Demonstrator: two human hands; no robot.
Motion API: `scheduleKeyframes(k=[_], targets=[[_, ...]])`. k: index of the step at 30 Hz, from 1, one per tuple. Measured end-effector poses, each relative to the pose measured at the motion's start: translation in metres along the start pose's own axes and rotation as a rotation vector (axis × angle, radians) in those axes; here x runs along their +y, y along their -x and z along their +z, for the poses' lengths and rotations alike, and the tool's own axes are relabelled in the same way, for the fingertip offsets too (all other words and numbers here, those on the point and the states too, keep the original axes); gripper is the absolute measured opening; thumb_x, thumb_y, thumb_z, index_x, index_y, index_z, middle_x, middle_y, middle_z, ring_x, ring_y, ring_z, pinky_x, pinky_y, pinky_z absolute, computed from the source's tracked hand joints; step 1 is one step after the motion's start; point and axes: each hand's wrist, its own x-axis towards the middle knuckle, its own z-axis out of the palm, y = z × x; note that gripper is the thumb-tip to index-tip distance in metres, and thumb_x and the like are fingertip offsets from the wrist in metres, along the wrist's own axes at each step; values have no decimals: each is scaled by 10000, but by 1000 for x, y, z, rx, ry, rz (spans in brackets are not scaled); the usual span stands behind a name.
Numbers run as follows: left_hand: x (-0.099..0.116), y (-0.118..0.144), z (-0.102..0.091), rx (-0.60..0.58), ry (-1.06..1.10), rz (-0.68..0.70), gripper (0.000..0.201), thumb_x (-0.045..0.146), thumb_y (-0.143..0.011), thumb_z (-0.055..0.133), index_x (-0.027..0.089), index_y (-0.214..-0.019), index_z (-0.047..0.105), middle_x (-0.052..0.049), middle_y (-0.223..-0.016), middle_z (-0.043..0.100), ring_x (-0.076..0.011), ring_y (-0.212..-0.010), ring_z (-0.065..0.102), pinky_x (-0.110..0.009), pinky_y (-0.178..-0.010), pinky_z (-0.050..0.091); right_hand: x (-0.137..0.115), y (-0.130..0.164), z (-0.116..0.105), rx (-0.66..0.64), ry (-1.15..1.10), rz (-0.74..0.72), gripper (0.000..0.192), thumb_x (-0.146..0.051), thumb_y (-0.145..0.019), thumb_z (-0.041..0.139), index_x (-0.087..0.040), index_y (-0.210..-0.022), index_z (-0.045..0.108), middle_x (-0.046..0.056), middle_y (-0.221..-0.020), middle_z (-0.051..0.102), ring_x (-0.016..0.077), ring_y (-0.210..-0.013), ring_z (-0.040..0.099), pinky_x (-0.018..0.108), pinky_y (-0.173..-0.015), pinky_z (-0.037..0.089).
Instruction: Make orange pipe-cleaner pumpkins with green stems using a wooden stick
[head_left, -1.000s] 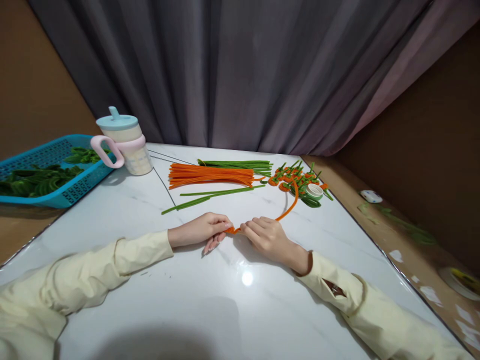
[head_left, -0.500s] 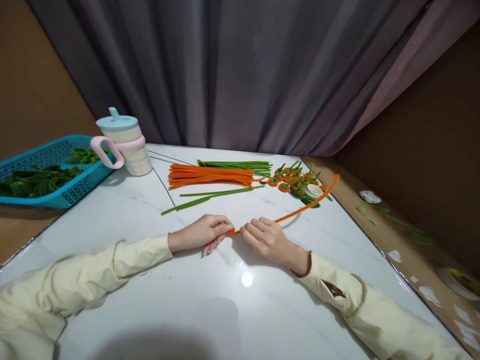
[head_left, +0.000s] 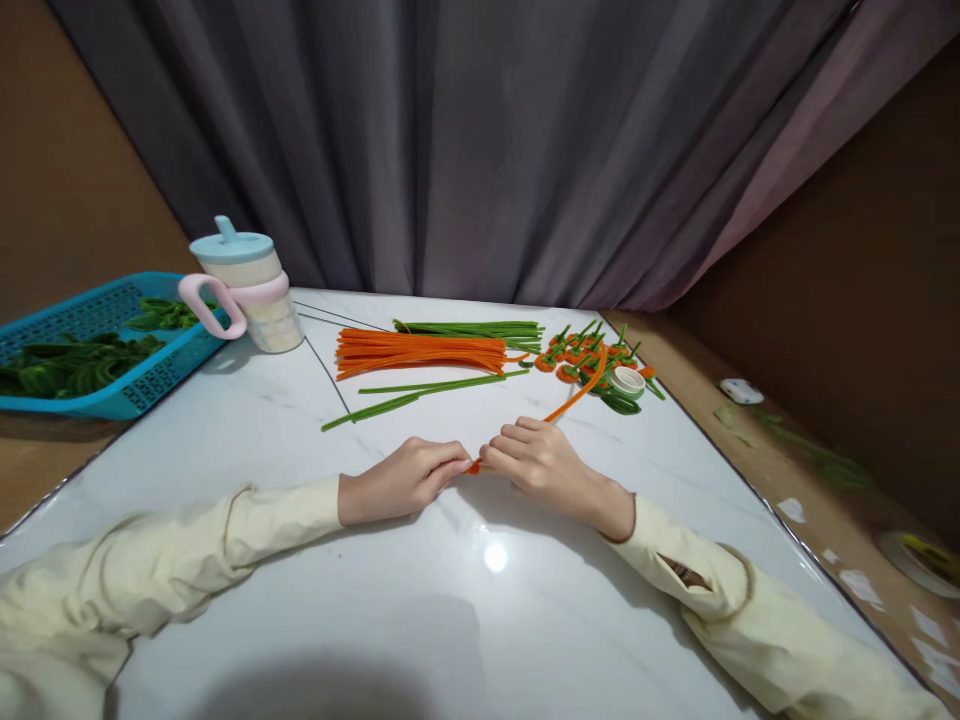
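Note:
An orange pipe cleaner (head_left: 576, 396) runs between my two hands, its loose end curving up and away to the right. My left hand (head_left: 411, 478) pinches the small coiled end between thumb and fingers. Closed around the strand just to the right is my right hand (head_left: 541, 462), knuckles up; its fingertips nearly meet the left ones. Beyond the hands lies a bundle of orange pipe cleaners (head_left: 420, 352), with green pipe cleaners (head_left: 472, 328) behind it and several loose green ones (head_left: 390, 402) in front.
Small orange-and-green pipe cleaner pieces (head_left: 568, 372) cluster at the back right beside a white ring-shaped roll (head_left: 627, 381). A lidded cup (head_left: 271, 318) with a pink handle stands at the back left. Beside it, a blue basket (head_left: 142, 388) holds green pieces. Paper scraps (head_left: 861, 587) lie off the right edge.
The pipe cleaner's loose end has swung left and stands more upright. My left fingers have closed in, and my right hand has tilted slightly.

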Motion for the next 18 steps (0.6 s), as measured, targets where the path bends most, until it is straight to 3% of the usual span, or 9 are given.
scheduleKeyframes(k=[8,11,18], targets=[[-2,10,10,62,-62,113,230,204,-934,327,181,-956,555,8,-628,533,-116,-513,481,-216,-564,412,4,-2,-16,-222,-449,227,166,-91,-852,463,-171,-814,603,11,-652,621,128,-567,518,235,-560,318],[-2,13,13,71,-111,182,259,152,-908,326,168,-997,569,-19,-669,580,-125,-544,519,-221,-571,438,4,-4,-24,-294,-623,258,197,-50,-829,480,-175,-858,630,16,-736,668,126,-628,579,219,-577,359],[-7,18,14,122,-121,334,353,66,-807,378,179,-1053,604,-104,-925,695,-194,-800,652,-285,-693,514,-2,-12,-51,-361,-709,289,277,5,-804,479,-189,-897,653,-5,-807,689,110,-683,618,202,-613,415]])
